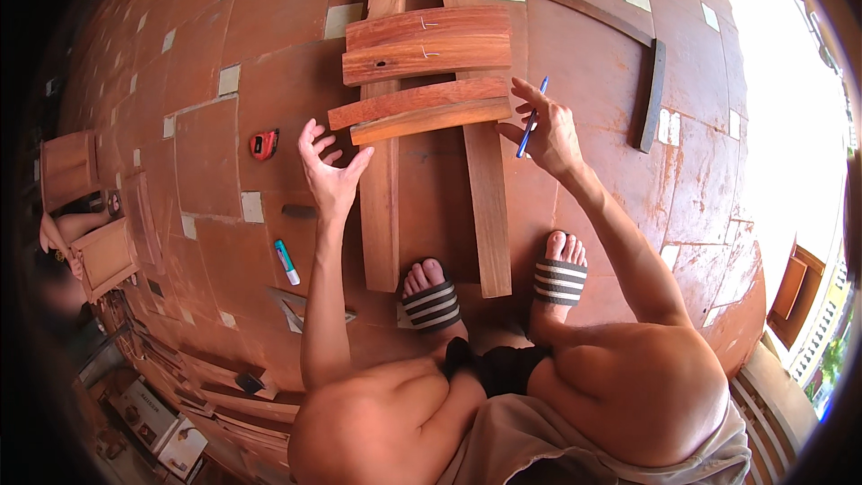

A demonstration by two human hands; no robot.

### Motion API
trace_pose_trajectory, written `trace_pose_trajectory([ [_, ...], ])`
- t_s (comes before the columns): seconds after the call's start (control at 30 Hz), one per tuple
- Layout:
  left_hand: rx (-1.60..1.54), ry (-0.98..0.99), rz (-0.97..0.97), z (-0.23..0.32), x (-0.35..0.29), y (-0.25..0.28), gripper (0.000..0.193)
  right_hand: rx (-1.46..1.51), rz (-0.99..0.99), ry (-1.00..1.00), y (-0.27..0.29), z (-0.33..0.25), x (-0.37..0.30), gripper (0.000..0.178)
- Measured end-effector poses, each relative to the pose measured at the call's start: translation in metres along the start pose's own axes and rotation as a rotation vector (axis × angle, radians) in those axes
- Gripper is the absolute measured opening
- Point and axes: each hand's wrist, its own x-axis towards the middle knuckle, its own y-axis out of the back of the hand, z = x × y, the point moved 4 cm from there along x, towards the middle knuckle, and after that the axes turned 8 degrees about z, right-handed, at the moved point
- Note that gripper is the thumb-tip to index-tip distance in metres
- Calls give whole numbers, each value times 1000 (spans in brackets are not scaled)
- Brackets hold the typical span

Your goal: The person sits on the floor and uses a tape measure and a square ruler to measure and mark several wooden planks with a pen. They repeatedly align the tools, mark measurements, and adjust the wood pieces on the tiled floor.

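Two long wooden beams [381,207] lie side by side on the floor, pointing away from me. Across them rest several reddish wooden slats; the far pair [426,40] carries light pencil-like marks. Closer to me, a curved slat [422,101] lies against a paler-edged piece [431,122]. My left hand [332,178] is open, fingers spread and curved beside the left ends of the near slats. On the other side, my right hand [558,142] holds a blue pen [532,119] between its fingers, close to the slats' right ends.
A large carpenter's square [654,94] lies at far right. To the left are a red tape measure [263,145], a teal-and-white tube [286,262] and a triangular metal tool [292,313] partly behind my forearm. Another person's arm [76,226] shows beside wooden panels at far left.
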Motion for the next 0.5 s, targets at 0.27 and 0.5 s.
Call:
trace_pose_trajectory([
  [0.27, 54, 85, -457, -18, 44, 4, 83, -7, -159, 76, -2, -6, 25, 79],
  [0.5, 90, 23, -509, -16, 38, 7, 76, -48, -152, 46, 1, -7, 1, 77],
])
